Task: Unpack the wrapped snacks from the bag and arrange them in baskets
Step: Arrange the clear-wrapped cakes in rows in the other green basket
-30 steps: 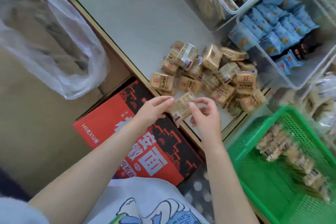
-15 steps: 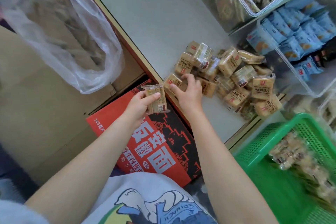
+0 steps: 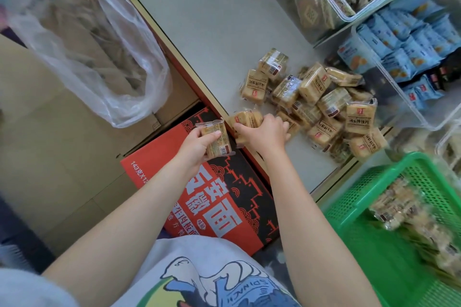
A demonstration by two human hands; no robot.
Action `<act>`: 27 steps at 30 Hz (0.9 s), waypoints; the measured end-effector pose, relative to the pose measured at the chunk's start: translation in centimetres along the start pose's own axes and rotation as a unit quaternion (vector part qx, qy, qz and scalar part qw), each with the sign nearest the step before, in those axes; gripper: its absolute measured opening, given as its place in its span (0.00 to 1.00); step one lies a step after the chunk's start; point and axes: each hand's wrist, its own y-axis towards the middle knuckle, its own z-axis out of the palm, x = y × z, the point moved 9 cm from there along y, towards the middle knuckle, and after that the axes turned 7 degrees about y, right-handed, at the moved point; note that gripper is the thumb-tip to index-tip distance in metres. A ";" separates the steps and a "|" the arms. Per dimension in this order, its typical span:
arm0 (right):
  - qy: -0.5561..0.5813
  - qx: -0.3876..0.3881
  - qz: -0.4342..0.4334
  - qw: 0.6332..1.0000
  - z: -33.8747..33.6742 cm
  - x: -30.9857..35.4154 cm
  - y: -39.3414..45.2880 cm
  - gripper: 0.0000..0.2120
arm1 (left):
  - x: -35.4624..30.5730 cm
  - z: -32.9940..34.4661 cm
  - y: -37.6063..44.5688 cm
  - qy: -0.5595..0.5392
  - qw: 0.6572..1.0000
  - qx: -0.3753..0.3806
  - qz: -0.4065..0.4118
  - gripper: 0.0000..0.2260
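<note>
Left hand: grip clamped on one tan clear-wrapped snack pack, held above red-and-black printed carton. Right hand: grip clamped on second tan wrapped pack at near edge of grey bench. Loose pile of tan wrapped snacks lies on bench just beside right hand. Green plastic mesh basket at right holds more wrapped snacks. Crumpled clear plastic bag at left, well apart from pile.
</note>
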 end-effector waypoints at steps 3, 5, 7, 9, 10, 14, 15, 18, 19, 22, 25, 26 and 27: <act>0.160 0.007 0.034 0.986 -0.6 -2.0 -1.6 0.31 | -0.1 0.2 0.0 0.021 1.000 0.019 0.006 0.19; 0.319 0.008 0.062 0.946 -1.7 -3.5 -3.5 0.26 | -0.5 1.2 -0.3 0.034 0.997 0.065 0.019 0.25; 0.431 0.029 0.048 0.901 -2.7 -4.0 -5.2 0.26 | -0.8 2.9 -0.5 0.048 0.991 0.119 0.028 0.35; 0.440 0.059 0.010 0.896 -2.8 -3.7 -6.2 0.22 | -1.1 5.6 -1.1 0.060 0.983 0.170 0.032 0.37; 0.411 0.064 -0.014 0.909 -2.8 -3.4 -6.6 0.18 | -1.2 6.9 -1.4 0.057 0.979 0.192 0.028 0.37; 0.343 -0.013 -0.007 0.939 -3.6 -5.9 -6.2 0.16 | 0.0 9.7 -1.4 -0.003 0.979 0.202 -0.014 0.42; 0.367 -0.047 0.024 0.929 -4.2 -7.3 -5.8 0.14 | 0.2 9.5 -1.3 -0.024 0.982 0.186 -0.024 0.40; 0.435 -0.065 0.143 0.886 -3.5 -10.8 -3.5 0.17 | 0.5 8.9 -1.0 -0.031 0.984 0.177 -0.023 0.32; 0.441 -0.056 0.168 0.880 -2.7 -11.0 -2.6 0.25 | 0.5 8.7 -1.1 -0.026 0.984 0.176 -0.021 0.29; 0.427 -0.058 0.203 0.879 -0.7 -10.0 0.2 0.41 | 0.5 7.8 -1.4 -0.023 0.987 0.155 -0.028 0.24; 0.416 -0.093 0.230 0.875 0.2 -9.0 1.6 0.40 | 0.5 6.8 -1.6 -0.012 0.990 0.137 -0.030 0.32; 0.429 -0.090 0.236 0.867 0.5 -8.7 1.6 0.40 | 0.4 6.5 -1.7 -0.007 0.991 0.132 -0.030 0.31; 0.453 -0.080 0.237 0.856 0.7 -8.3 1.2 0.38 | 0.3 6.2 -1.7 -0.007 0.991 0.127 -0.030 0.29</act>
